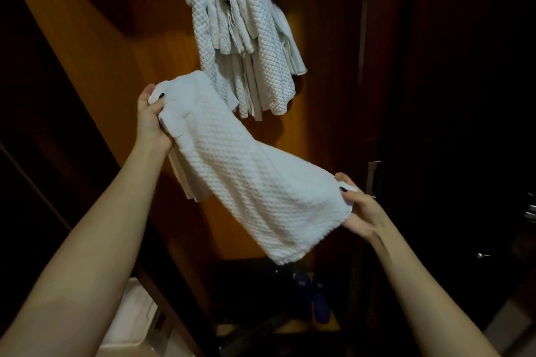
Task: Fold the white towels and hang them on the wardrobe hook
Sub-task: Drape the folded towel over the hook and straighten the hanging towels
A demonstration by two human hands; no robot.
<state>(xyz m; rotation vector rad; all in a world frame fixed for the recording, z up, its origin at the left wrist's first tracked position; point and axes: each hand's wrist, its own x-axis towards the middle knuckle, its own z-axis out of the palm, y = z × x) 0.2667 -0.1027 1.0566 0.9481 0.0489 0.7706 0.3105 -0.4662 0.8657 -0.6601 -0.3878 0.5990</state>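
White waffle-weave cloth filled both grips. The left hand (150, 122), left of centre in the frame, had its fingers curled round one short end of the folded towel (246, 177). The right hand (362, 211), lower and further right, pinched the other end between thumb and fingers. The towel ran between them on a slant, its long axis going from upper left down to lower right, and loose layers hung below the left hand.

Further up, the hung towels (246, 38) draped in a bunch at the top centre of the frame, against the wooden wardrobe panel (87, 52). The hook itself was hidden under them. The held towel's upper end overlapped the bunch's lower edge in the picture; whether they touched could not be told. The left hand was therefore the nearer one to the hook, which lay above it and slightly to the right. By that reading, the lift would need the towel's middle carried up over the bunch — left end leading.
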